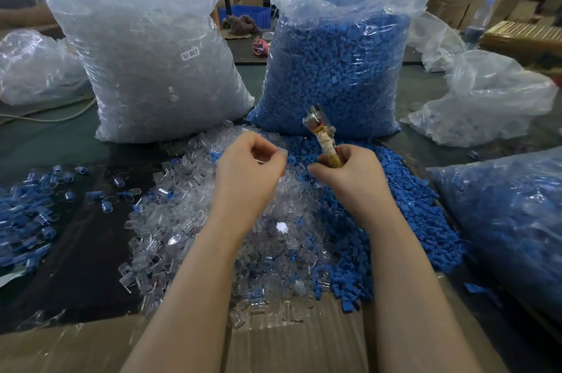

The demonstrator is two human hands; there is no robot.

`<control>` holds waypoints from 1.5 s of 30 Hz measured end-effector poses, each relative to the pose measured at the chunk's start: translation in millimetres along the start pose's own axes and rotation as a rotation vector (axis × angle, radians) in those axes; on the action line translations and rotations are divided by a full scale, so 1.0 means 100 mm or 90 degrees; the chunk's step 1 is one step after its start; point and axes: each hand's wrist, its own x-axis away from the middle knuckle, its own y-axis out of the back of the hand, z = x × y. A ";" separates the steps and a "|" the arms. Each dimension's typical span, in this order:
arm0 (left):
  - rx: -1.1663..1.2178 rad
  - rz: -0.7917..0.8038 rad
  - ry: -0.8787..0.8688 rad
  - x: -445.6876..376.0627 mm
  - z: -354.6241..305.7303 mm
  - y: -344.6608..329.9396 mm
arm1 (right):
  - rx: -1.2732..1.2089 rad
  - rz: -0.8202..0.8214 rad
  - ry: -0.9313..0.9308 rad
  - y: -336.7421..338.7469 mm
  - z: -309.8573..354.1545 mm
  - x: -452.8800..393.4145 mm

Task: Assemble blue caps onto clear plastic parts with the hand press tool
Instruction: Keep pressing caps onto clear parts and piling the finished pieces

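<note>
My right hand (349,172) grips the hand press tool (322,135), a taped stick with a metal tip pointing up and away. My left hand (249,163) hovers beside it with curled fingers pinching a small clear plastic part (267,156). Under both hands lies a heap of clear plastic parts (213,236). A heap of loose blue caps (395,205) spreads to its right. Assembled pieces with blue caps (27,211) lie scattered at the left.
A tall bag of clear parts (152,53) labelled SJ-017 and a tall bag of blue caps (334,68) stand behind the heaps. Another bag with blue pieces (511,220) lies at right. Flat cardboard (289,342) covers the near edge. Crumpled bags (486,99) sit further right.
</note>
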 end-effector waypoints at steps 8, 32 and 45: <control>0.017 0.027 -0.006 0.05 -0.03 -0.12 | 0.084 0.007 0.068 -0.08 0.13 0.02; 0.188 0.011 0.012 0.05 -0.06 -0.09 | -0.074 -0.048 0.068 -0.09 0.18 0.03; 0.113 -0.038 -0.051 0.03 -0.05 -0.11 | -0.119 0.010 0.057 -0.05 0.25 0.06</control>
